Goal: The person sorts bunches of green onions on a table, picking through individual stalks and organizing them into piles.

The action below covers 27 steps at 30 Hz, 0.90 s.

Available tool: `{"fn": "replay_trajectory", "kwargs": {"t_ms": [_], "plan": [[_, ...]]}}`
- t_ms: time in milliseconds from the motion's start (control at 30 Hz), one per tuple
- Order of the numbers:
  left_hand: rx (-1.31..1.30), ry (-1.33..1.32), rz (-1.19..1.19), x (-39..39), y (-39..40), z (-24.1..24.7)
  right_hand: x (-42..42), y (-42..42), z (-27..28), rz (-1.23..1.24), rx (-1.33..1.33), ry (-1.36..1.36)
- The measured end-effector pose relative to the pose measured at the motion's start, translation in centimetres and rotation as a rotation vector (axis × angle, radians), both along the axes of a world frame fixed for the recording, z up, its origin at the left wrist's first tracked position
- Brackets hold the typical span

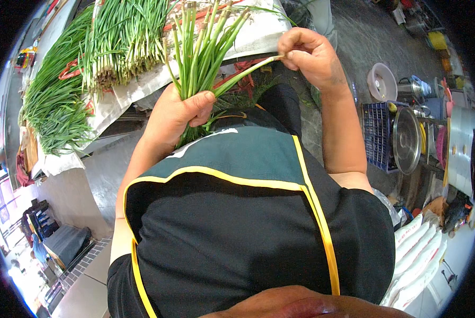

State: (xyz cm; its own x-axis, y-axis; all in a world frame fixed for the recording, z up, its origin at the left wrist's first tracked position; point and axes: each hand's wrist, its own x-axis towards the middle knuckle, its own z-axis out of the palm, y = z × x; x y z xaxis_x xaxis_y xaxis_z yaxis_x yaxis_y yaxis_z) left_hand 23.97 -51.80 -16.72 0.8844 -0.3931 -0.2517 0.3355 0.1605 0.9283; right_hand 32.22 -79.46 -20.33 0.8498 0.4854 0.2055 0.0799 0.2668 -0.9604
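My left hand (pixel 183 109) grips a bunch of green stalks (pixel 199 59), likely garlic sprouts or chives, with the pale cut ends fanned upward. Its leafy lower part hangs against my dark green apron (pixel 241 157) and is partly hidden. One stalk (pixel 247 75) leans out of the bunch to the right. The tip of that stalk is pinched between thumb and fingers of my right hand (pixel 311 57). Beyond my hands, bundled green stalks (pixel 130 43) lie on a table spread with a white sheet (pixel 257 33).
Long loose greens (pixel 58 87) hang over the table's left end, by a red tie (pixel 71 70). On the right stand a blue plastic crate (pixel 376 133), a round metal lid (pixel 410 135) and a white basin (pixel 382 82). White printed sacks (pixel 416 258) are stacked at lower right.
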Motion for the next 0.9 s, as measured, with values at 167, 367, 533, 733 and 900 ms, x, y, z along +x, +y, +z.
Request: {"fn": "replay_trajectory", "kwargs": {"t_ms": [167,367,533,733,900], "plan": [[0.027,0.024,-0.021,0.1,-0.2,0.0,-1.8,3.2,1.5,0.171,-0.203,-0.056],[-0.012,0.044,0.004,0.0,0.2,0.1,0.2,-1.2,0.9,-0.295,-0.046,-0.074],[0.029,0.039,-0.119,0.3,-0.2,-0.1,-1.5,4.6,1.5,-0.232,-0.18,-0.275],[-0.101,0.116,-0.141,0.0,0.1,0.3,-0.7,5.4,1.5,-0.194,-0.114,-0.261],[-0.14,0.174,-0.186,-0.1,0.5,0.2,-1.0,4.9,2.0,-0.31,-0.083,-0.324]]}}
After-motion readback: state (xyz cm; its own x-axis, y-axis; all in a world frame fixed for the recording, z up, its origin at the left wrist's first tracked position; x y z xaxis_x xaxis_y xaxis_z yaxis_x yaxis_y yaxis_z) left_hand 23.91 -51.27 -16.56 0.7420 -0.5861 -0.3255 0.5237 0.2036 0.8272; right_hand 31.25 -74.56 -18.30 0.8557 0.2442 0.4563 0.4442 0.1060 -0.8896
